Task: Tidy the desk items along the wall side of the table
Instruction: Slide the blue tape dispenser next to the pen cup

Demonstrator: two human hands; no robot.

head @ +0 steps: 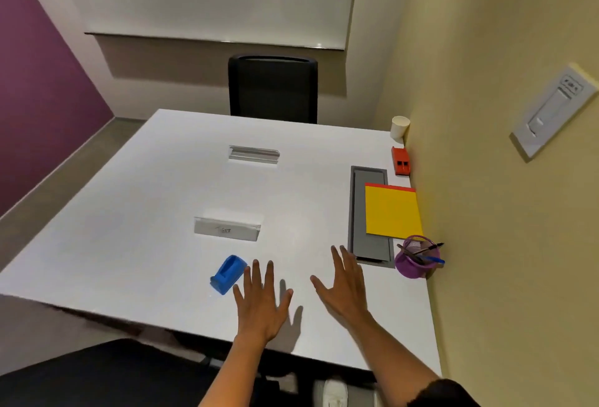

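Both of my hands hover flat over the near part of the white table (136,212), fingers spread and holding nothing. My left hand (262,303) is just right of a blue tape dispenser (228,273), close to it but apart. My right hand (345,286) is left of a purple pen cup (413,260) with several pens in it. Along the yellow wall lie a yellow notepad with a red top edge (393,210), a red stapler-like block (401,161) and a white paper cup (399,128).
A grey cable hatch (366,212) is set in the table under the notepad's left edge. Two clear name-plate holders (227,228) (253,154) stand mid-table. A black chair (272,89) faces the far side, another dark chair (107,374) is near me. A wall switch plate (554,111) is on the right.
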